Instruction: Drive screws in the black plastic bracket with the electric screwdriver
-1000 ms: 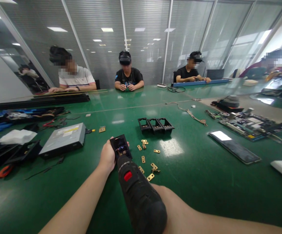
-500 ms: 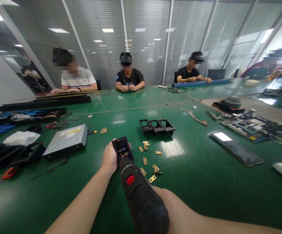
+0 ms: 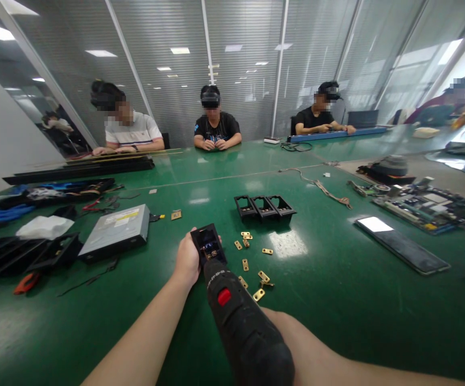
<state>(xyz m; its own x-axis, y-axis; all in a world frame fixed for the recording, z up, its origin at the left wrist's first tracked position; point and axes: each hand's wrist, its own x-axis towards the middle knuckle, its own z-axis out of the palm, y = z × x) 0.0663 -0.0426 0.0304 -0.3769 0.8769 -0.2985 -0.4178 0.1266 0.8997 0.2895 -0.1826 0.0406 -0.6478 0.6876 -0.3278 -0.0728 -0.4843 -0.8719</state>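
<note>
The left grip (image 3: pixel 189 258) clasps a black housing (image 3: pixel 208 239), the right grip (image 3: pixel 279 324) holds a power driver (image 3: pixel 243 316), which might slip should driving torque twist the hand-held housing.

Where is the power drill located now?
Head view, bottom centre: the drill is in the right hand, pointing toward the black frame in the left hand.

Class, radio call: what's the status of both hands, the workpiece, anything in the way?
Left hand gripping black housing. Right hand on power drill, nose at housing. Bit contact unclear. Loose brass plates close by, right of housing.
</note>
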